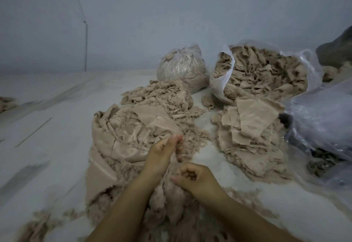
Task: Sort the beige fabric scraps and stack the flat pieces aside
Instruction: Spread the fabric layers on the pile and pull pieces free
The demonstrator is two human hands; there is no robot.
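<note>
- A person sorts beige fabric scraps on a pale floor, both bare forearms reaching in from the near edge of the head view.
- The left hand point(164, 151) is raised at centre, thumb and fingertips closed in a pinch on a frayed wisp of scrap at the right edge of the crumpled fabric mound point(125, 137).
- The right hand point(192, 177) sits nearer and slightly right, fingers curled over the fluffy unsorted scraps point(171, 199) that lie between the two forearms; whether that grip actually has hold of fabric cannot be told, as the fingertips are turned under.
- The stack of flat pieces point(251, 131) lies to the right and farther away, apart from both hands, with bare floor between it and the working heap.
- That stack is the likely destination: it sits on the right hand's side, so the right hand appears the nearer carrier, while the left would have to cross over.
- The pinched scrap hangs roughly near-to-far, its length running down from the left grip toward the right hand.
- Farther off stand a tied clear bag point(182, 68) and an open white bag point(262, 72), both packed with scraps, with a shredded pile point(158, 95) in front of the tied bag.
</note>
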